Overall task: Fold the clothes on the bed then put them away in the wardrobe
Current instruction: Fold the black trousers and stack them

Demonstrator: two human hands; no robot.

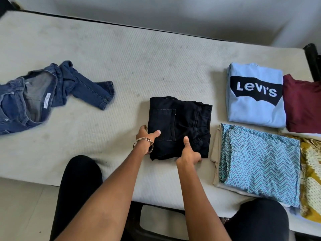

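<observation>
Looking down from the head cam, the folded black jeans (179,126) sit on the bed (121,58) at dead centre, and both hands are clamped on the near edge. The left hand (147,137), bangles on the wrist, grips the 8 o'clock corner with the thumb on top; the right hand (188,153) pinches the 6 o'clock edge, thumb up on the denim and fingers tucked under. The hands are a little apart.

Over at 3 o'clock there's a finished lot: a light blue Levi's tee (256,94), a maroon top (303,105), a zigzag print piece (258,164) and something yellow (311,180) at the frame edge. At 9 o'clock the blue jeans (43,96) are crumpled and unfolded.

My guess: the black pair is done and about to be lifted or slid toward the pile. That needs a level carry so the fold holds. Then the blue jeans need folding before anything goes to the wardrobe, which isn't in view.
</observation>
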